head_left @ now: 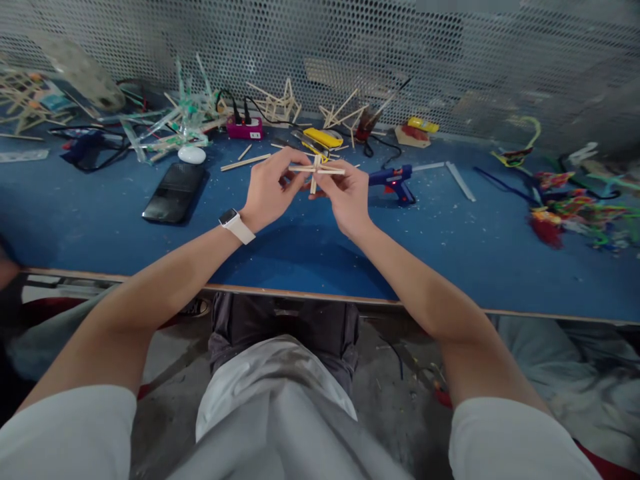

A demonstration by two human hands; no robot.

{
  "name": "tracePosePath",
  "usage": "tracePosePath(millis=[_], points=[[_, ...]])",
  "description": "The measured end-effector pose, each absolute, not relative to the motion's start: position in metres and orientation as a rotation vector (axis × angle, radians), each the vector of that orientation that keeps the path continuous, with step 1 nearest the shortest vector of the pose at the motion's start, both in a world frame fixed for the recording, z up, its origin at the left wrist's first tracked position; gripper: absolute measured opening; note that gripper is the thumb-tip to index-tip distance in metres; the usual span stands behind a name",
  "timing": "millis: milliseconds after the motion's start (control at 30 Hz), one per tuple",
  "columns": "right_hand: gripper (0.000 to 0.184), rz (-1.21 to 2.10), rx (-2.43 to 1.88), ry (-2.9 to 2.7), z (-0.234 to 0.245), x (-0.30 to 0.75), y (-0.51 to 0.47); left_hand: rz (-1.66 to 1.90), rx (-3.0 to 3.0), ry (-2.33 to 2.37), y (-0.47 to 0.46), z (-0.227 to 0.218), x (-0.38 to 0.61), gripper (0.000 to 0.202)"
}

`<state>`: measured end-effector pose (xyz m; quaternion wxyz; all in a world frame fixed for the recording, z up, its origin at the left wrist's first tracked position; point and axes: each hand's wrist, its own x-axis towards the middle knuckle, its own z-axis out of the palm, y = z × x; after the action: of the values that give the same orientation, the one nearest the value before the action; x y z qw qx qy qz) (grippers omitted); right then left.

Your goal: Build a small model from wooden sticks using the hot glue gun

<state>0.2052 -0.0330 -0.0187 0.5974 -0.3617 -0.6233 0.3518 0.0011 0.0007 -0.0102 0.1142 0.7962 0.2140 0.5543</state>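
Both my hands are raised over the blue table [310,253], holding a small cross of wooden sticks [317,170] between them. My left hand [273,187], with a white watch on its wrist, pinches the left end of the cross. My right hand [345,193] grips it from below and from the right. The sticks are pale wood, one lying across, one pointing up and down.
A blue glue gun [393,181] lies just right of my hands. A black phone [175,192] lies to the left. Loose sticks, stick frames [280,103], a yellow cutter [323,138], a pink power strip [244,127] and coloured pipe cleaners [575,207] crowd the back and right.
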Motion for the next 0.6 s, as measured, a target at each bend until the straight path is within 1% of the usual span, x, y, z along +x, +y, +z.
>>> tracePosePath(millis=[233, 400, 600], points=[[0.063, 0.771, -0.845, -1.482, -0.024, 0.206, -0.029, 1.603, 2.324, 0.658, -0.001, -0.012, 0.001, 0.017], [0.064, 0.732, -0.827, -1.502, -0.019, 0.207, -0.032, 1.563, 2.304, 0.638, 0.0, -0.014, 0.001, 0.02], [0.063, 0.68, -0.82, -1.533, -0.014, 0.209, -0.035, 1.571, 2.313, 0.595, 0.0, -0.01, 0.0, 0.016]])
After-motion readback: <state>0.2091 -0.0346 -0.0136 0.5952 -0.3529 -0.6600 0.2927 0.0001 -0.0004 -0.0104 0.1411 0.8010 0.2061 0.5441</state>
